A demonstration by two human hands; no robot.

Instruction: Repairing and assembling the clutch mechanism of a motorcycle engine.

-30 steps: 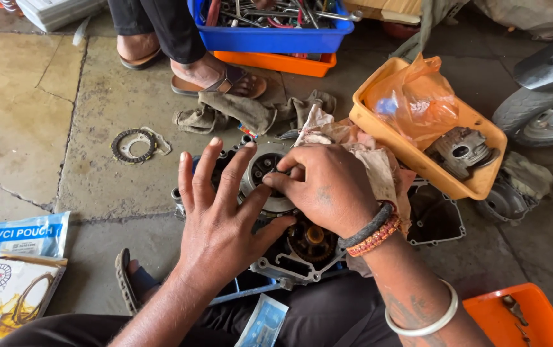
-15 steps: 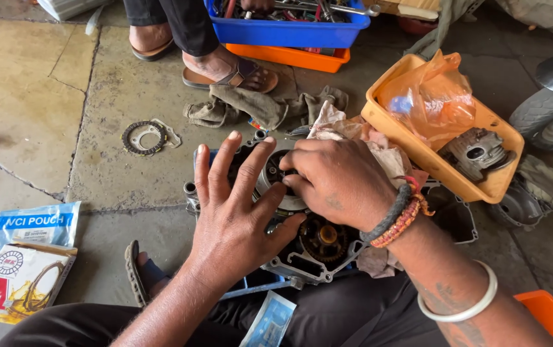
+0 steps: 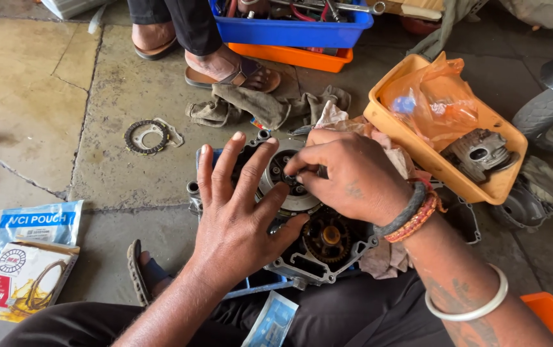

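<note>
The engine case (image 3: 315, 247) is lying flat, open face pointing upward. The left hand (image 3: 238, 218) is pressing spread fingers on its round clutch (image 3: 289, 183), while the right hand (image 3: 347, 177) is pinching the clutch's centre.

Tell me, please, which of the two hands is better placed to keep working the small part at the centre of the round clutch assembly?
The right hand: its fingertips already pinch at the hub of the clutch assembly. The left hand lies spread flat over the assembly's left side, bracing it.
</note>
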